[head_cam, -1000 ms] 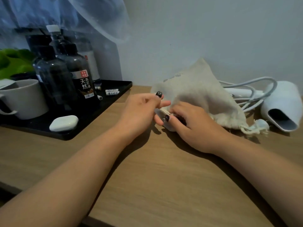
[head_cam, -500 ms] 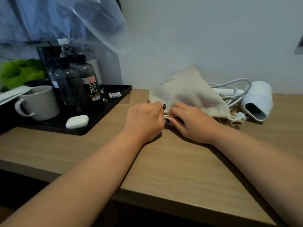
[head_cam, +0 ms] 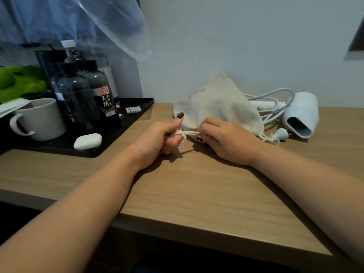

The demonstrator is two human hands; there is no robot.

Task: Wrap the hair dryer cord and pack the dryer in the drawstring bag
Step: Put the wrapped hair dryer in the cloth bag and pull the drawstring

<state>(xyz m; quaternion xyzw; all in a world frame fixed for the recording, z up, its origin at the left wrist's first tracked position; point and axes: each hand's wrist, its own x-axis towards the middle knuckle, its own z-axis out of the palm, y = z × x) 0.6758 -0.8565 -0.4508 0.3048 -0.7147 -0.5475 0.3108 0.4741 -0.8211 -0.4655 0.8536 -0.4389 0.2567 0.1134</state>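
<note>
Wooden desk (head_cam: 197, 186): both hands clamp the drawstring (head_cam: 188, 133), left hand (head_cam: 157, 140) pulling, right hand (head_cam: 224, 138) pinning the bag (head_cam: 216, 103); next, likely loosen its mouth. Dryer (head_cam: 301, 113) and unwrapped cord (head_cam: 275, 95) wait behind.

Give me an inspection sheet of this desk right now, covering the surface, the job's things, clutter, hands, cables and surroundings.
Surface: wooden desk, bare in front.
Job's things: cloth drawstring bag slumped at the wall; white hair dryer lying right of it, outside the bag.
Clutter: black tray on the left with dark bottles, white mug, white earbud case.
Hands: left hand fingers pinch the drawstring; right hand grips the bag's mouth.
Cables: white cord loose in loops, not wrapped; plug on the desk.
Surroundings: pale wall; clear plastic sheet hanging above the tray.
</note>
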